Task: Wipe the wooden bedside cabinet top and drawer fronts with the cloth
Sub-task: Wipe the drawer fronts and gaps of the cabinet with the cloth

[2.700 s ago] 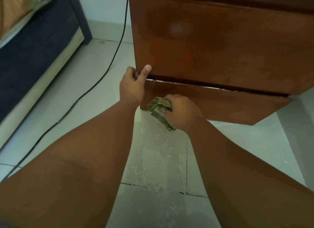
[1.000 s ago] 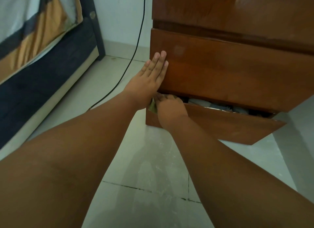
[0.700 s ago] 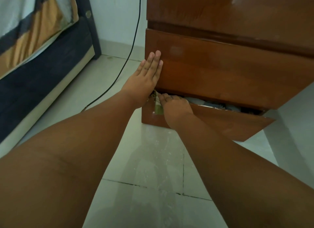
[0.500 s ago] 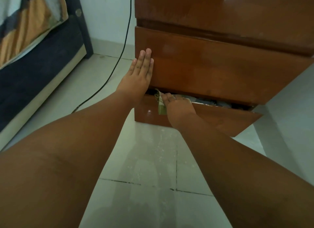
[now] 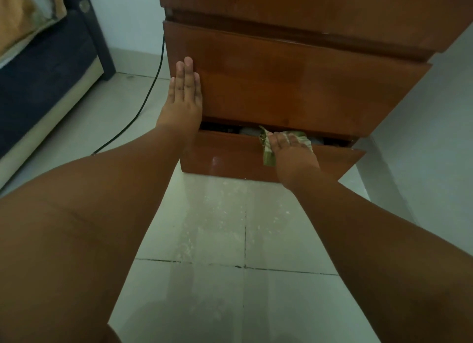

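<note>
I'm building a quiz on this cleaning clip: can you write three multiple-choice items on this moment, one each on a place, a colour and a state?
1. Where does the left hand rest?
A. On the floor
B. Flat on the middle drawer front
C. On the bed

2. What colour is the cloth?
A. Green
B. Red
C. Blue

3. What state is the bottom drawer in?
A. Pushed fully shut
C. Taken out onto the floor
B. Pulled partly open

Answers:
1 B: the palm and straight fingers lie against the middle drawer front, near its left edge.
2 A: green folds show beside and under the right hand.
3 B: its front juts out past the drawer above, and a dark gap with things inside shows along its top edge.
</note>
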